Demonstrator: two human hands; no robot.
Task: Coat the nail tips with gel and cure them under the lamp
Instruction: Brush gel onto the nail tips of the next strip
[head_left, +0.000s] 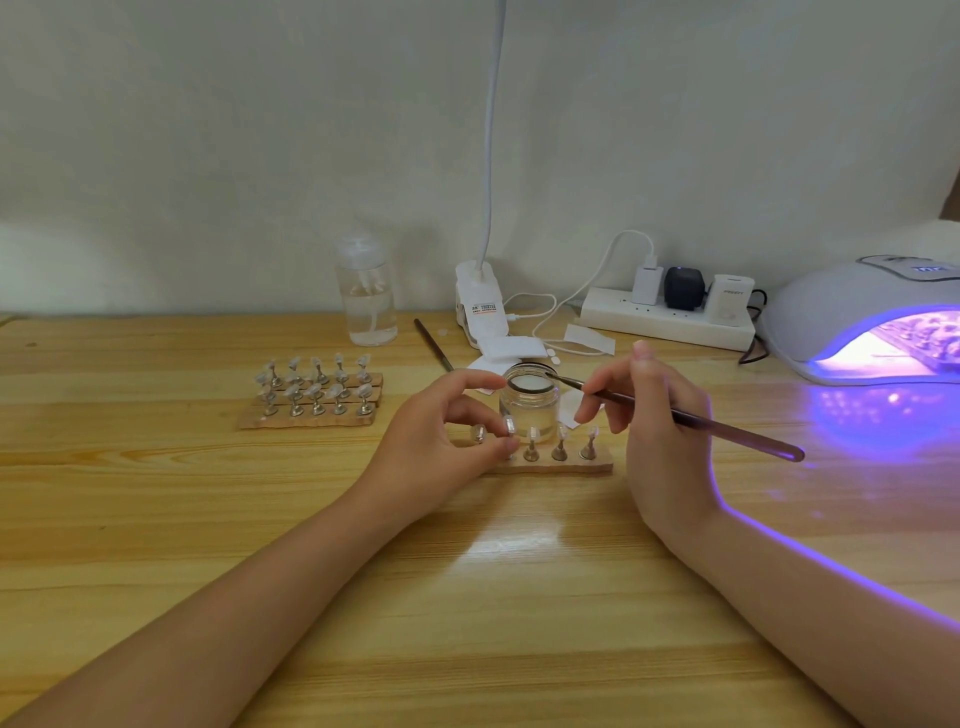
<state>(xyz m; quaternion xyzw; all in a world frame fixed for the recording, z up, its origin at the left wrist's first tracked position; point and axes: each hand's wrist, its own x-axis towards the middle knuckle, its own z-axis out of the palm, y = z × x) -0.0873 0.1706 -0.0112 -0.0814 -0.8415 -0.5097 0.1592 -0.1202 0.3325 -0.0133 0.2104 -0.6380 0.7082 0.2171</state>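
Brush (675, 413) loading at the jar, that is the step in hand, by my reading. The right hand (660, 415) pinches the brush like a pen, its tip resting at the rim of the gel jar (530, 402), which stands between the two hands, just beyond the near stand (550, 464). The left hand (441, 431) has its thumb and fingertips curled round a small nail tip holder (508, 431) at the left end of that stand, steadying it. Four more nail tips (561, 434) stand in a row to the right of those fingers, just in front of the right hand's knuckles. To do this well: wipe the excess gel off against the rim, carry only a small bead, and keep the held tip still while stroking thinly from base to edge. Off beyond the right hand the curing lamp (852, 306) glows violet, with something already inside; what exactly, I cannot tell. Beyond the left hand, more stands of tips (314, 389) wait.
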